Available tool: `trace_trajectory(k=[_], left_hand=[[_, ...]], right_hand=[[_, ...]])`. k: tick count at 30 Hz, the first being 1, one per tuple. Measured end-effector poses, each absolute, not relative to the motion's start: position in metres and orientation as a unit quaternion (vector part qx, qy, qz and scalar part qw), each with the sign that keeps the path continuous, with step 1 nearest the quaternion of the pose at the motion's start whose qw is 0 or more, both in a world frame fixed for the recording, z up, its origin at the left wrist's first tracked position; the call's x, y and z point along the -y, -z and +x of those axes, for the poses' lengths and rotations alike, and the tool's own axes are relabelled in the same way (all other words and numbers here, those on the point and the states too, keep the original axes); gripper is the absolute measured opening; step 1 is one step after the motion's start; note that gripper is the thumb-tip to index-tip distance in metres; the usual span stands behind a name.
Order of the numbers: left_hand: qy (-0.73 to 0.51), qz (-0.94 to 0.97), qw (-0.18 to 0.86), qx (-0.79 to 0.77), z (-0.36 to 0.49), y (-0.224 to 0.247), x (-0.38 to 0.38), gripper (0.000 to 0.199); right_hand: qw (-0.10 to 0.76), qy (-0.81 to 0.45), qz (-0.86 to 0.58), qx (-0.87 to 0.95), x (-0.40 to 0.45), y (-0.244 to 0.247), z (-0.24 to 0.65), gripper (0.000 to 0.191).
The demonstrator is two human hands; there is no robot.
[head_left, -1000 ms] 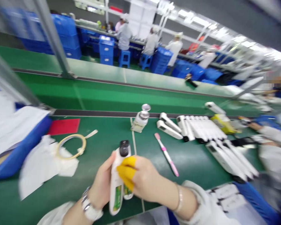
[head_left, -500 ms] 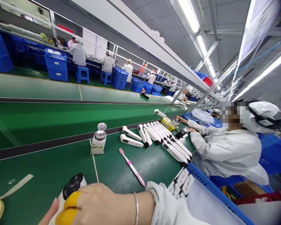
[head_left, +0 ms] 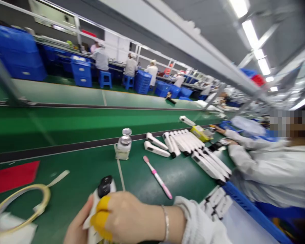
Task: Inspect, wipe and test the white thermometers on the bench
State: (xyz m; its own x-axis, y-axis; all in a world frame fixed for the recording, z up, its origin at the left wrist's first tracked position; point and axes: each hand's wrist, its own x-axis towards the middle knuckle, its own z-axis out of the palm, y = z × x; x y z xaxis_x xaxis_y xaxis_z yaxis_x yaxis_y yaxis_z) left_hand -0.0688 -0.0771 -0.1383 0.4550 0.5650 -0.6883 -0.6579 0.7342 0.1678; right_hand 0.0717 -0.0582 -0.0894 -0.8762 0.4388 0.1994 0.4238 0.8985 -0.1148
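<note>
A white device with a black, two-lensed end (head_left: 105, 186) is held at the bottom centre, over the green table. My right hand (head_left: 128, 215), with yellow finger covers and a bracelet at the wrist, is closed over it. My left hand (head_left: 80, 220) grips the device from its left side; only part of that hand shows. Beyond them stands a white bottle with a metal top (head_left: 123, 147). A pink and white toothbrush (head_left: 157, 178) lies to the right. Several white devices (head_left: 184, 141) lie in rows farther right.
At the left lie a roll of tape (head_left: 47, 196) and a red sheet (head_left: 15, 176). A blue-edged bin (head_left: 254, 211) is at lower right. A co-worker's sleeve (head_left: 244, 139) reaches over the table beside a yellow box (head_left: 200, 133).
The view has turned left, so the scene sits farther right, and the red sheet and whole tape roll show. More of my left hand is visible on the device.
</note>
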Motion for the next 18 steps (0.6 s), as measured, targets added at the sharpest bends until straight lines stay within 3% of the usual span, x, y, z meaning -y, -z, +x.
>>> trace_trajectory(k=[10, 18], left_hand=[[-0.454, -0.028, 0.849, -0.267, -0.068, 0.127, 0.078, 0.045], [-0.457, -0.039, 0.864, -0.208, -0.070, 0.128, 0.080, 0.044]], right_hand=[[0.365, -0.132, -0.333, 0.859, 0.044, 0.095, 0.080, 0.011], [0.314, -0.155, -0.307, 0.885, 0.053, 0.092, 0.071, 0.018]])
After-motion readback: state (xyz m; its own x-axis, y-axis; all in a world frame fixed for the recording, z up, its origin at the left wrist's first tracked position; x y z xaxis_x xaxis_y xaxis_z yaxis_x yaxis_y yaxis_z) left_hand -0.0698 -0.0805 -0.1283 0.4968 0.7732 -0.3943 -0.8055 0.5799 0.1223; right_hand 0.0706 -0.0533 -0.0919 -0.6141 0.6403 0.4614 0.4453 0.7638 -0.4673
